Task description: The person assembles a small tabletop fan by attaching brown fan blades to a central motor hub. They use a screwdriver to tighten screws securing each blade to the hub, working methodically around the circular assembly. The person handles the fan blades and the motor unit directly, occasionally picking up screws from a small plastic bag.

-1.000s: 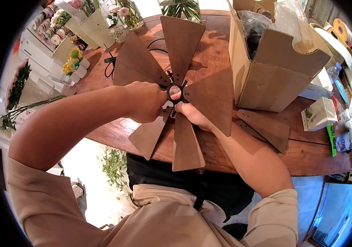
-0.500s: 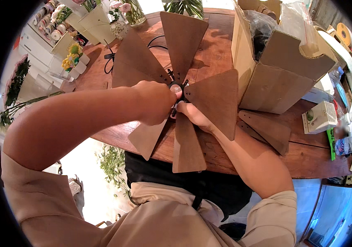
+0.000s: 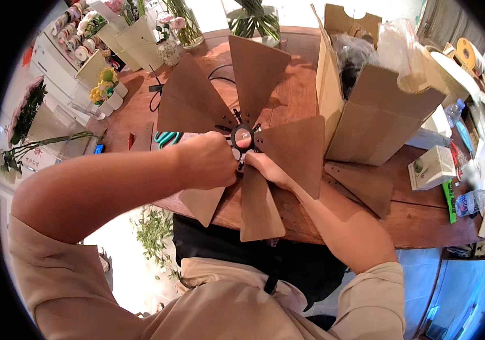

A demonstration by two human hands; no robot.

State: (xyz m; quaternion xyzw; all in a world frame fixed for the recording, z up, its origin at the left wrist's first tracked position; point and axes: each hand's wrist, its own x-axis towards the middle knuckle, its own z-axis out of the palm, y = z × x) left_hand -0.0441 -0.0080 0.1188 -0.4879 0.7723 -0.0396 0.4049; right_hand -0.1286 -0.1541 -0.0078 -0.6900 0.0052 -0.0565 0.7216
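Note:
A fan hub with a black ring (image 3: 234, 136) and a round see-through centre sits at the front of the table. Wide brown blades (image 3: 294, 150) spread from it, and two reach past the table's front edge. My left hand (image 3: 211, 161) is closed at the hub's lower left, its fingertips turned under and hidden. On the hub's lower right, my right hand (image 3: 268, 168) lays its thumb beside a blade bracket; its other fingers curl beneath the fan, out of sight. Teal-handled scissors (image 3: 166, 138) lie just beyond my left hand.
An open cardboard box (image 3: 381, 116) with plastic wrap stands at the right. Loose brown blades (image 3: 364, 184) lie before it, near a small carton (image 3: 432, 168) and a water bottle (image 3: 473, 202). Flower vases (image 3: 253, 25) line the back. A black cable (image 3: 155, 93) lies at the left.
My left hand has shifted lower and left off the ring, so the hub's centre and the scissors now show. My right thumb stays by the hub. The view has tilted slightly.

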